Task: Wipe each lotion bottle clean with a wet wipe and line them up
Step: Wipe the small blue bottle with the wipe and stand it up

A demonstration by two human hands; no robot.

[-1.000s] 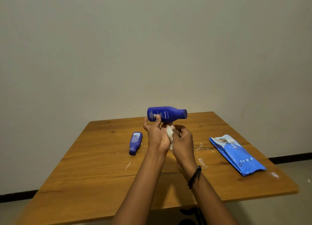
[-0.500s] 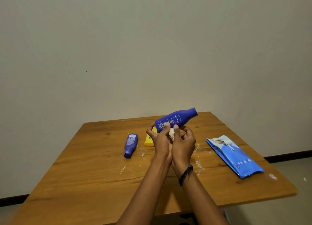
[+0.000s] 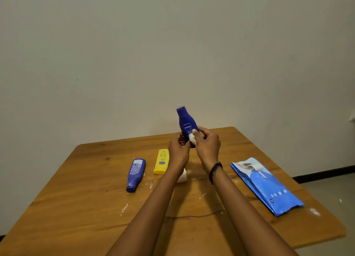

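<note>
above the table (image 3: 76,198), left grip (image 3: 177,149) holds upright blue nivea bottle (image 3: 185,119); right grip (image 3: 208,146) pinches wipe (image 3: 192,138).

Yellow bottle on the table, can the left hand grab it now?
Probably not right away. The left hand is busy holding the blue bottle upright while the right hand presses the wet wipe on it. The yellow bottle lies uncovered just beside that wrist, so letting go should free the way.
</note>
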